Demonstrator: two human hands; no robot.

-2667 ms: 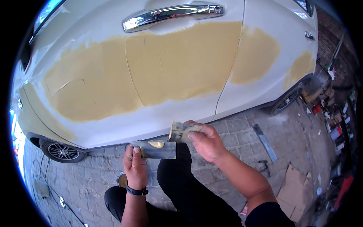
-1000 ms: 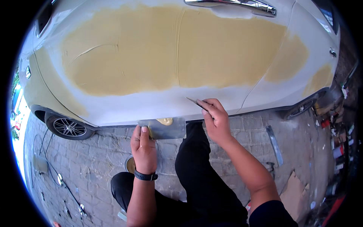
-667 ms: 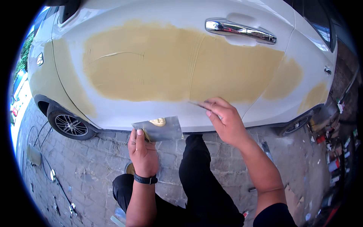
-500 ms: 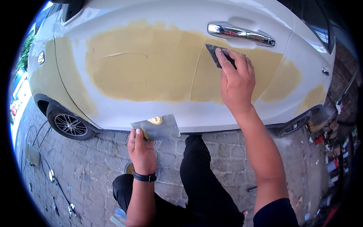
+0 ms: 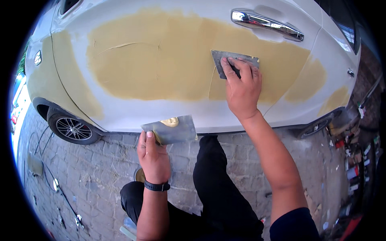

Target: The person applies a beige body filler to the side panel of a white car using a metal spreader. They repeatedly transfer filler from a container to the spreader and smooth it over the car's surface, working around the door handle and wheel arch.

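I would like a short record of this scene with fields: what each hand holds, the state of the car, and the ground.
left hand: holds a metal board with a dab of yellow filler
right hand: presses a metal spreader flat on the car door
car: white, wide yellow filler patches, chrome handle
ground: grey paving stones

A white car (image 5: 169,108) wears broad mustard-yellow filler patches (image 5: 161,64) beside a chrome handle (image 5: 267,25), while the grey metal spreaders (image 5: 171,129) carry yellow putty above grey paving (image 5: 92,168)
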